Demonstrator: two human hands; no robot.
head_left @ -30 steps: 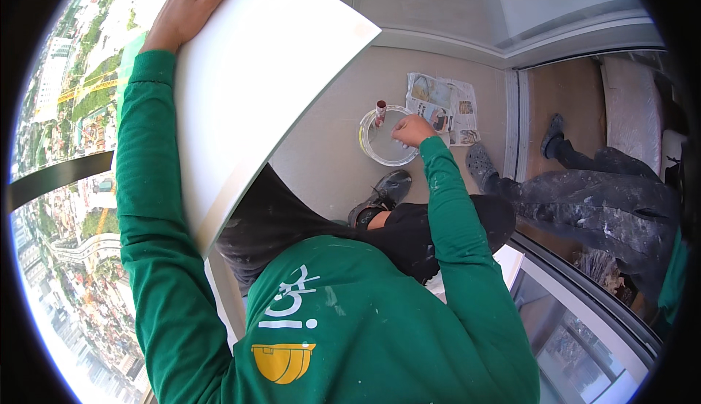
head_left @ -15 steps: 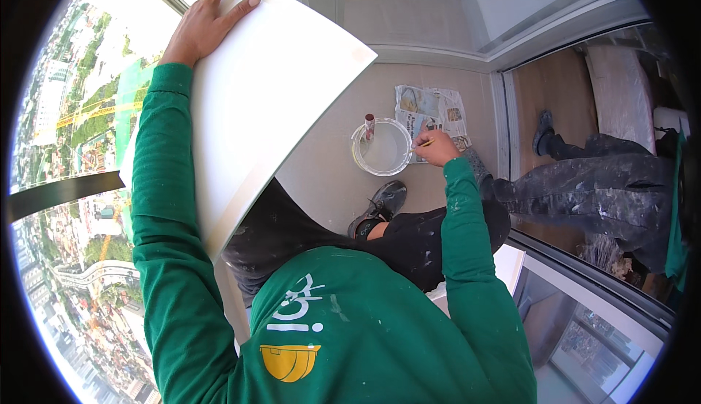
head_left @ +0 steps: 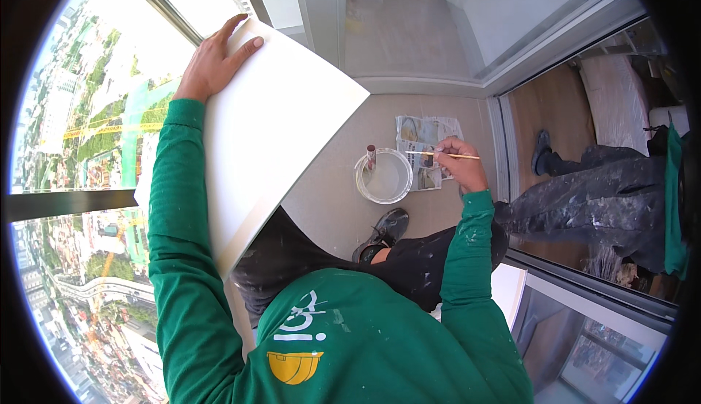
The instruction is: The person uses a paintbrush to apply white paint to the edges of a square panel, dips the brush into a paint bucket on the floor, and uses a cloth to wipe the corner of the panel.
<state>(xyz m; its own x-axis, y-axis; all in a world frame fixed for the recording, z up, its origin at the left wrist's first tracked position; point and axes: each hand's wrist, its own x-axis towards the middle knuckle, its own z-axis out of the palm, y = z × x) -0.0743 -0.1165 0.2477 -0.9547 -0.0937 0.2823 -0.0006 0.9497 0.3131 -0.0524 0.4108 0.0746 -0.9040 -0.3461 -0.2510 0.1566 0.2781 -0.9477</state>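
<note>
My left hand is closed over the far corner of a large white panel, thumb on its face and fingers round the edge. The panel leans beside my left arm and reaches down to my lap. A thin paintbrush with a light wooden handle is pinched in my right hand, its tip pointing left. Just left of the brush tip, a round clear tub stands on the floor, with a dark red cylindrical piece upright in it. What is in the tub is hard to make out.
Newspaper sheets lie on the floor beside the tub. My shoe is near it. Large window panes over a city are at left. At right, past a sliding door frame, are another person's paint-stained trousers.
My right hand has moved right, away from the tub rim, and the whole brush now shows. The panel, my left hand and the tub sit lower in view.
</note>
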